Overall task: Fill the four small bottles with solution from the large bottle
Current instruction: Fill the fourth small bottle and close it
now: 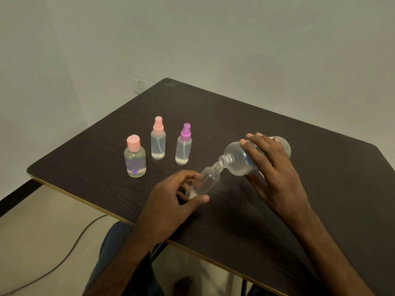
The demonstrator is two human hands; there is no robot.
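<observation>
Three small bottles stand capped and upright in a loose row toward the left corner of the table (320, 189). A squat flip-cap bottle (135, 160) is nearest that corner, a pink spray bottle (158, 144) stands just behind it, and a purple spray bottle (183, 148) is beside that. All three show clear liquid, so I judge them finished and set aside, well apart from the pouring where a stray wrist won't knock them.

The fourth small bottle (208, 180) is the one being worked on, uncapped and lifted near the front edge of the table. The left hand (168, 201) grasps its lower half, with the fingers curled round the far side and the thumb lying along the near side by the base. It tilts the bottle so the neck leans up and to the right. That slant turns the narrow mouth toward the large bottle (239, 161). The right hand (271, 167) clasps the large bottle from above, fingers wrapped over the body, and tips it neck-down to the left.

The two threaded mouths meet or nearly meet, but I cannot tell whether they touch, and no stream is visible. Liquid sits low in the large bottle's shoulder, close to the neck, so the pour looks about to begin or barely trickling. The small one looks nearly empty.

With no funnel in sight, going mouth to mouth is probably how spills are avoided. Both openings are narrow, and a quick tip would likely splash onto the table. No loose cap is in view.
</observation>
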